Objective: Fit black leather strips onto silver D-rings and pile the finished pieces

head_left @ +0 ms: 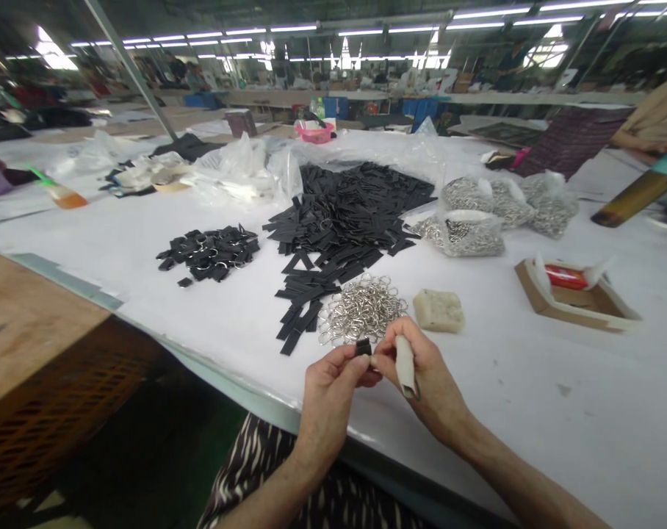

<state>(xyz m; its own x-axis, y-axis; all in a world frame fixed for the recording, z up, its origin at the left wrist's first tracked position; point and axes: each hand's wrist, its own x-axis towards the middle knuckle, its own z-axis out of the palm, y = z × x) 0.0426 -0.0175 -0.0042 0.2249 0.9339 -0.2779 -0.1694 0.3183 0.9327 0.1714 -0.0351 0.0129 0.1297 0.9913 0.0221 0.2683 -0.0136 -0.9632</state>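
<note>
Near the table's front edge my left hand point(336, 378) pinches a short folded black strip point(363, 347) between thumb and fingers. My right hand point(424, 375) is closed around a pale, flat-looking object point(405, 367), possibly a wrapped handle; its kind is unclear. The right fingertips meet the left ones at the strip, and what lies between them is hidden. Just beyond both hands is a heap of silvery metal rings point(361, 310). Behind it spreads a large pile of flat black strips point(344, 213). A yellowish waxy-looking block point(439, 310) rests beyond my right hand.
Left on the white table point(212, 323) lies a pile of folded black pieces with rings point(209, 252). Plastic bags of rings point(471, 231) and a small cardboard box point(579, 297) stand right. Clear plastic bags point(250, 173) lie behind. Another person's arm point(650, 121) shows far right.
</note>
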